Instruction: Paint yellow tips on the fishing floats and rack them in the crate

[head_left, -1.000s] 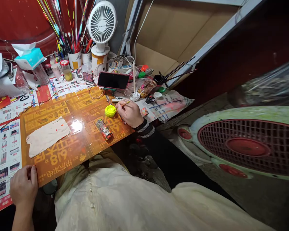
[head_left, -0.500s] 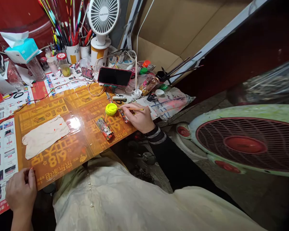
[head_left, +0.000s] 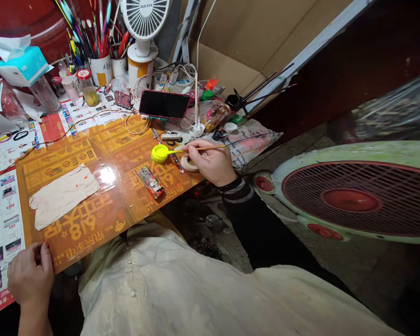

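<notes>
Thin wooden brush with a yellow tip (head_left: 212, 148) is in my right hand (head_left: 217, 163), pinched by thumb and fingers. I point its tip left, at the round bright yellow pot (head_left: 159, 154). My left hand (head_left: 31, 273) curls by the shiny orange board (head_left: 108, 214); I can't tell if it grips.

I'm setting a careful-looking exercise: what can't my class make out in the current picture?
All in the head view:
Thin stick: tip too small against the yellow pot to show bristles.
Pale roll: partly hidden by the right hand.
Left hand: palm hidden by its own back.
White fan: top cut off by the upper edge.
Printed sheet: finest print too small.
</notes>
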Motion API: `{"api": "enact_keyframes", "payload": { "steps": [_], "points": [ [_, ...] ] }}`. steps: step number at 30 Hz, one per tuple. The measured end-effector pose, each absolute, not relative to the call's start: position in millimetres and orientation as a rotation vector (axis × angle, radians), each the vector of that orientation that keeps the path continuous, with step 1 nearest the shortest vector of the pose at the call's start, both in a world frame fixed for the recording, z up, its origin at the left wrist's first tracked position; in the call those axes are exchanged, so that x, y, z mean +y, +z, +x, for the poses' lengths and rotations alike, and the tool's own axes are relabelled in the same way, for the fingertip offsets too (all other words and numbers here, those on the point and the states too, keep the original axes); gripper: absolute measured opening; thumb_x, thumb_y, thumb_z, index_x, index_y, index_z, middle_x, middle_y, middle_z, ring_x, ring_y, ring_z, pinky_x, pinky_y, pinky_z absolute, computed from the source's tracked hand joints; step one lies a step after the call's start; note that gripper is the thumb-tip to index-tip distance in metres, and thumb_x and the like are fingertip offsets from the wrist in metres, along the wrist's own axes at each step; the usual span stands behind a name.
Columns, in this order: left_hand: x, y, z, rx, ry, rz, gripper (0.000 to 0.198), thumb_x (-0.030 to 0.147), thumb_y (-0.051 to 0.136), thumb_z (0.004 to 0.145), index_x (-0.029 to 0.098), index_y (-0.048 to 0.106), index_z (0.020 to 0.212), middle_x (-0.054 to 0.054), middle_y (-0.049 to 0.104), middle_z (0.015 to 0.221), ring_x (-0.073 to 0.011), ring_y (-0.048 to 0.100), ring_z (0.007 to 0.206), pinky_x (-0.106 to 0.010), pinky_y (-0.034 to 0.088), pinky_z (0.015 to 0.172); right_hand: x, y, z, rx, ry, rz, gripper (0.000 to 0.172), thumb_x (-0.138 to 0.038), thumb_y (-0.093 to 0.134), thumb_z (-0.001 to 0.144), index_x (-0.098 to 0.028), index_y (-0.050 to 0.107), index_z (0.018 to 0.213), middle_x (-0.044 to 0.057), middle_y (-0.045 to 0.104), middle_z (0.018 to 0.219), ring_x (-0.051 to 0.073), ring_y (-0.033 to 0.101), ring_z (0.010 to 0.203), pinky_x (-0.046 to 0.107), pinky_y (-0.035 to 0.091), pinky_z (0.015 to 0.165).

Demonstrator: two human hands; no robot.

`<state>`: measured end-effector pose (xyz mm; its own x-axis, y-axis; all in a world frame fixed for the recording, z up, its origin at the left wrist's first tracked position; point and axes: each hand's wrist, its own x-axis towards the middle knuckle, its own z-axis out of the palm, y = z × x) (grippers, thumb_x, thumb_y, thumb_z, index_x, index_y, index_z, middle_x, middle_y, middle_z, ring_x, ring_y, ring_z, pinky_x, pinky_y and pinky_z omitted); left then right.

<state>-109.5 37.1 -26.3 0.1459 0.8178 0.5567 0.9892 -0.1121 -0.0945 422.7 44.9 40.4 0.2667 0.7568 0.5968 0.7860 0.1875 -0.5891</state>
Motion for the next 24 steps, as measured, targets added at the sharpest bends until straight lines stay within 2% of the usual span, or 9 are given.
{"api": "enact_keyframes", "payload": {
  "steps": [5, 10, 16, 24],
  "points": [
    [37.4, -27.1, -109.3, -1.722, -0.556, -2.001, 0.029, 0.041, 0.047, 0.098, 0.019, 0.064, 0.091, -0.005, 0.059, 0.074, -0.0240, 0.058, 0.076, -0.035, 0.042, 0.071, 41.2, 46.4, 423.9, -1.365, 0.078, -1.583, 0.023, -0.037, 0.054, 0.094, -0.021, 0.070, 0.087, 0.002, 0.072, 0.074, 0.017, 0.068, 0.067, 0.029, 0.053, 0.067],
    [34.2, -23.8, -105.8, -1.735, -0.581, -2.013, 0.028, 0.040, 0.047, 0.098, 0.019, 0.064, 0.092, -0.005, 0.060, 0.075, -0.0234, 0.059, 0.078, -0.034, 0.042, 0.073, 45.5, 40.4, 421.6, -1.218, 0.173, -1.512, 0.036, -0.051, 0.053, 0.095, -0.021, 0.072, 0.089, 0.003, 0.071, 0.072, 0.015, 0.066, 0.064, 0.026, 0.053, 0.062],
    [31.8, -20.7, -105.9, -1.733, -0.598, -2.027, 0.030, 0.040, 0.046, 0.099, 0.019, 0.065, 0.091, -0.005, 0.063, 0.077, -0.0229, 0.059, 0.078, -0.034, 0.040, 0.073, 58.7, 19.8, 422.0, -1.051, 0.436, -1.423, 0.046, -0.062, 0.062, 0.087, -0.018, 0.075, 0.091, 0.006, 0.074, 0.074, 0.013, 0.063, 0.055, 0.025, 0.049, 0.049],
    [30.5, -22.1, -107.5, -1.795, -0.619, -2.048, 0.031, 0.041, 0.045, 0.098, 0.019, 0.066, 0.092, -0.007, 0.067, 0.081, -0.0237, 0.061, 0.083, -0.034, 0.041, 0.077, 52.9, 22.1, 433.6, -1.036, 0.352, -1.421, 0.044, -0.064, 0.064, 0.085, -0.021, 0.075, 0.086, 0.006, 0.074, 0.071, 0.015, 0.062, 0.053, 0.027, 0.048, 0.046]
  ]
}}
